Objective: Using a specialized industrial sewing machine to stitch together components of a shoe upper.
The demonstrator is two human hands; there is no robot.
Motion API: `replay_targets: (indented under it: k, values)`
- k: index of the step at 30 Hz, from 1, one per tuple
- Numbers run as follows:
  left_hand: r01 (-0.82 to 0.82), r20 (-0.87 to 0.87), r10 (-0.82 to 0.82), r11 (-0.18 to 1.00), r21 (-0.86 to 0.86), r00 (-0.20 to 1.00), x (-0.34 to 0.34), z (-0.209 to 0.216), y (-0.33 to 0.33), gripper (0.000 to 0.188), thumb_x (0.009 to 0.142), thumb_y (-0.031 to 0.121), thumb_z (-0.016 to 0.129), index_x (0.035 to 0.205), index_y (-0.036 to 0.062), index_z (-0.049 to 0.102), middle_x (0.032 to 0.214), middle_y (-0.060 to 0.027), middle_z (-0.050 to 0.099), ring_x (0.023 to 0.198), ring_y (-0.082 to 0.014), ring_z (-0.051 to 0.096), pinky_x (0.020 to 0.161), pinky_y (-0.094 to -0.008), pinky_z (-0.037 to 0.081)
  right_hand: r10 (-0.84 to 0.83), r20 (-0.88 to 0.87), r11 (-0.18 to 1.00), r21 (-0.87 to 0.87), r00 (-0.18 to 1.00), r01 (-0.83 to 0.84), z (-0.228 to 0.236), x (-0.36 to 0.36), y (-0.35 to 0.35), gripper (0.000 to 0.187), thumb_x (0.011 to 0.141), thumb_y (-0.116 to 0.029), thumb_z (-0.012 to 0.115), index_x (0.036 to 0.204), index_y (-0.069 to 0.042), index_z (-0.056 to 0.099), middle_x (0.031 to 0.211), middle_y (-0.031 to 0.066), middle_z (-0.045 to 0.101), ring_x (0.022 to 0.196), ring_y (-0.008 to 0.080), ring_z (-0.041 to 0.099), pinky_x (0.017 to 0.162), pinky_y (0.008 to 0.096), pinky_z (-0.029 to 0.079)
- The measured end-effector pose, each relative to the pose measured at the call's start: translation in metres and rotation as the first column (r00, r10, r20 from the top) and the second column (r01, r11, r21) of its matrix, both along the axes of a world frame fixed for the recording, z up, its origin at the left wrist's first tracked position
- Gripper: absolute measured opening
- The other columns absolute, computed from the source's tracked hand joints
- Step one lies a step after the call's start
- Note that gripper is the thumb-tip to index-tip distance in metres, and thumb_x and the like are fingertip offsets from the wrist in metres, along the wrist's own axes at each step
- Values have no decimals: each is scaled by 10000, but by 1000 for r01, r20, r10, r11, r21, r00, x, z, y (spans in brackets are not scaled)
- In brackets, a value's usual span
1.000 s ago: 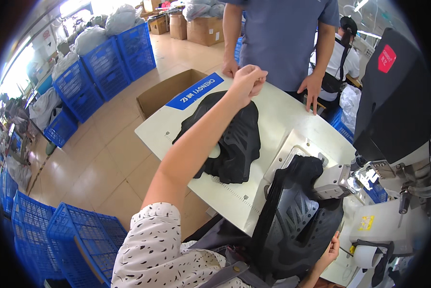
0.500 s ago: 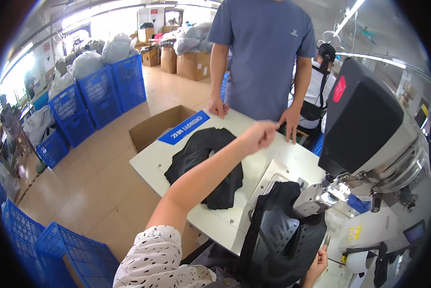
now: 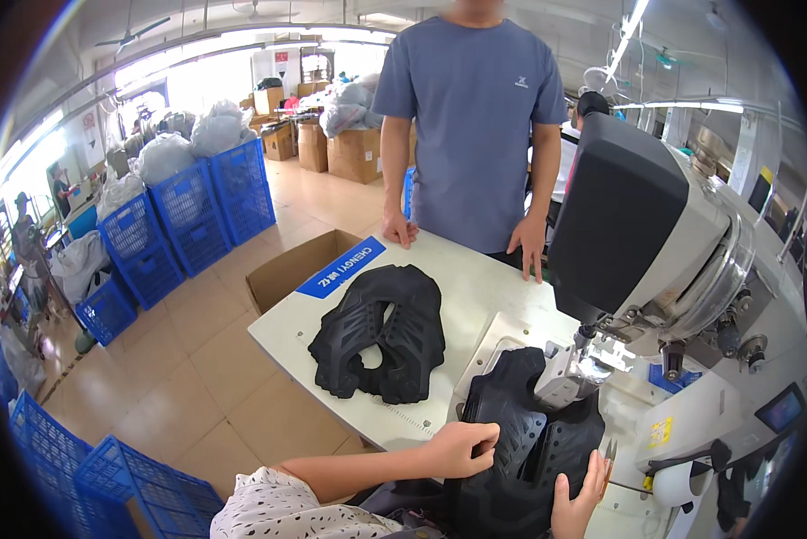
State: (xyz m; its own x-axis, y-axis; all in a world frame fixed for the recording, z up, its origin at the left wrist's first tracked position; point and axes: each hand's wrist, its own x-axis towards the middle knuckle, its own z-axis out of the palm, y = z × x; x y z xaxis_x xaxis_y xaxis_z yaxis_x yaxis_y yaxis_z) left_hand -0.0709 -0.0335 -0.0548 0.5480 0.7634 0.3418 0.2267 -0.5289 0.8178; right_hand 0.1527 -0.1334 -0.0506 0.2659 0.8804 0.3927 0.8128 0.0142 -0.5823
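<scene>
A pile of black shoe uppers (image 3: 502,503) lies at the table's near edge, its far part under the head of a sewing machine (image 3: 570,373). My left hand (image 3: 462,449) is closed, fingers curled, over the left side of this pile; whatever it pinches, if anything, is hidden. On the pile's right side rests my right hand (image 3: 579,503), thumb and fingers apart. Right beside its fingers is a pair of scissors (image 3: 608,467) with orange-red handles; whether the hand touches them I cannot tell. More black shoe uppers (image 3: 403,328) are stacked on the left of the white table (image 3: 287,323).
Across the table a person in a blue-grey shirt (image 3: 475,117) stands with fingertips on its far edge. An open cardboard box (image 3: 282,269) adjoins the table's left side. Blue crates (image 3: 188,198) with bags and more blue crates (image 3: 143,476) stand on the floor. A small screen (image 3: 781,409) is at right.
My left hand has come down from above the far side of the table to the near shoe uppers. My right hand has moved up onto their right side. The view has shifted.
</scene>
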Motion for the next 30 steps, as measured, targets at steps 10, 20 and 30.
replay_targets:
  k: [10,20,30]
  values:
    - [-142,-110,171,962,232,979,13,0,-9,138,721,91,553,711,67,418,584,-71,472,543,-265,521,474,-365,387,-32,183,986,168,983,1,13,-17,3,567,775,-177,607,1265,20,402,1329,241,348,1273,371,265,1058,450,173]
    - [-182,-68,202,956,230,977,14,-1,-8,177,732,107,584,676,64,421,563,-68,471,492,-230,499,455,-335,374,-128,1,918,379,992,118,24,-17,10,530,686,-50,697,1160,47,482,1208,238,483,1134,378,440,941,401,351]
    - [-399,291,332,892,212,897,-8,69,49,307,822,197,574,1071,53,464,975,-91,543,626,-132,544,560,-270,436,-180,0,983,-21,984,180,8,-12,2,280,847,-58,526,1110,35,515,1031,124,563,968,245,527,872,364,394]
